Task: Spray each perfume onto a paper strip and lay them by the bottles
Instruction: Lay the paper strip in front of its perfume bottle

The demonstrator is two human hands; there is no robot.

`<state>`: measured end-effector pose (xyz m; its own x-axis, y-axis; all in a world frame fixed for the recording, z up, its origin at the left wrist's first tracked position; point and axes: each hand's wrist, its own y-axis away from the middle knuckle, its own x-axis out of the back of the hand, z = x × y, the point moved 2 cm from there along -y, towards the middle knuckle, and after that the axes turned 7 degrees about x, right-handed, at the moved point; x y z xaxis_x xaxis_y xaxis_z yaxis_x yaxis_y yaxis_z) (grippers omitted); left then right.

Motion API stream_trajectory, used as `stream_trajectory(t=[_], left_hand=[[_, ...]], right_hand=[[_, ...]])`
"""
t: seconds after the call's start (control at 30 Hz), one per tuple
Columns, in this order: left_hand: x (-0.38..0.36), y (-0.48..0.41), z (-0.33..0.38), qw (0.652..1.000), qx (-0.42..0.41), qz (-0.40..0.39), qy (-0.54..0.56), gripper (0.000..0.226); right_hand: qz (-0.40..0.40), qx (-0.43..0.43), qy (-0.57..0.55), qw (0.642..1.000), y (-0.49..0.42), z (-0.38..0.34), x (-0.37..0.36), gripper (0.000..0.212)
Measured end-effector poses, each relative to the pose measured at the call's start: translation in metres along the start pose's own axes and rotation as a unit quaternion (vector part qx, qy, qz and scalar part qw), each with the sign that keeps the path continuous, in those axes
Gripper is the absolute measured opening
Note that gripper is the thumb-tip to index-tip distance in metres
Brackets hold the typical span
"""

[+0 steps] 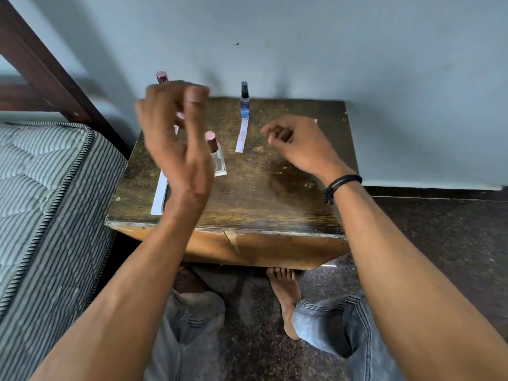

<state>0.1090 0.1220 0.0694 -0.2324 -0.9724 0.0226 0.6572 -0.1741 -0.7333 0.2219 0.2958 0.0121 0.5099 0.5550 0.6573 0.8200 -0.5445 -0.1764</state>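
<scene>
Fingers of left hand blurred, loosely curled, hold unclear; right hand fingers half-curled, empty.

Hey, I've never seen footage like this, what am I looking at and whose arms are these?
No machine: a camera worn on a person's head looks down at their bare hands. On the wooden table stand a blue bottle with a black cap and a clear bottle with a pink cap; a second pink cap peeks from behind the left hand. Two white paper strips lie there. The right hand hovers, loosely curled, holding nothing visible. The left hand is raised and blurred, so its grip is unclear.
</scene>
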Motion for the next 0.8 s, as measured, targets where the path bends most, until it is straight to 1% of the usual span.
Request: stream_trajectory(t=[0.07,0.17,0.23,0.3,0.4,0.47,0.57,0.63,0.7,0.8], left_hand=[[0.012,-0.007,-0.016,0.993,0.106,0.016,0.042,0.022],[0.024,-0.008,-0.04,0.97,0.237,0.008,0.056,0.038],[0.028,-0.003,-0.052,0.956,0.289,-0.016,0.041,0.044],[0.027,0.004,-0.058,0.943,0.325,-0.053,0.033,0.041],[0.02,0.016,-0.057,0.922,0.37,-0.112,0.026,0.029],[0.017,0.024,-0.059,0.904,0.407,-0.129,0.017,0.025],[0.015,0.033,-0.066,0.872,0.463,-0.159,0.006,0.028],[0.015,0.036,-0.072,0.857,0.481,-0.185,-0.01,0.029],[0.012,0.037,-0.074,0.848,0.492,-0.198,-0.01,0.029],[0.008,0.036,-0.071,0.848,0.492,-0.195,-0.003,0.028]], right_hand=[[-0.034,0.017,-0.011,0.999,0.0,-0.01,-0.016,0.03],[-0.092,0.028,-0.012,0.995,0.0,-0.021,-0.038,0.05],[-0.105,0.027,0.0,0.994,-0.003,-0.026,-0.049,0.063],[-0.103,0.025,0.002,0.994,-0.005,-0.029,-0.055,0.067],[-0.095,0.028,0.006,0.995,-0.009,-0.028,-0.059,0.059],[-0.09,0.033,0.008,0.995,-0.01,-0.026,-0.061,0.049],[-0.088,0.039,0.008,0.995,-0.011,-0.026,-0.064,0.039],[-0.092,0.045,0.008,0.995,-0.011,-0.027,-0.067,0.033],[-0.095,0.049,0.002,0.994,-0.011,-0.028,-0.068,0.029],[-0.092,0.04,-0.015,0.995,-0.011,-0.027,-0.067,0.025]])
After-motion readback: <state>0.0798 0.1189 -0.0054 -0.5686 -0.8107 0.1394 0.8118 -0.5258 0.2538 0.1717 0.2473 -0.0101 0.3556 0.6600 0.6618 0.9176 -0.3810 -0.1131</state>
